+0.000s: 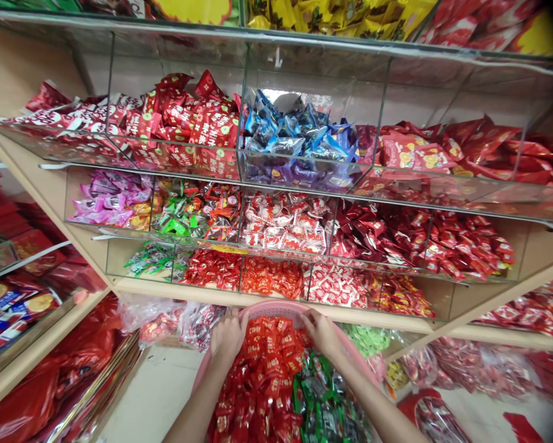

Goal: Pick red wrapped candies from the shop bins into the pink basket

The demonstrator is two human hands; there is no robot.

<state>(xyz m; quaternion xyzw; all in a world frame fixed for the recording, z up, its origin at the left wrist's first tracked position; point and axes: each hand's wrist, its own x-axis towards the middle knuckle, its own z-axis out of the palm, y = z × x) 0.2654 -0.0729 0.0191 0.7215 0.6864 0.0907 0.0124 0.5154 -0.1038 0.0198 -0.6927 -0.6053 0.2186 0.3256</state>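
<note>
A round pink plastic basket (276,305) is in the lower middle of the head view, below the shelves. Red-wrapped candies (270,363) fill its left and middle, and green-wrapped candies (322,394) lie on the right. My left hand (229,335) is closed on the far rim at the left, its fingers curled over the edge. On the right part of that same rim my right hand (321,332) is closed too, partly hiding the edge. Both forearms reach across the basket. Its near side is out of the frame.
Ahead stands a shelf rack (202,294) with clear divided bins of wrapped candies, including blue packets (295,132). Bagged candies (480,369) lie on the floor at right. Red packaging (31,381) fills the lower left, beside another shelf with packets (13,307).
</note>
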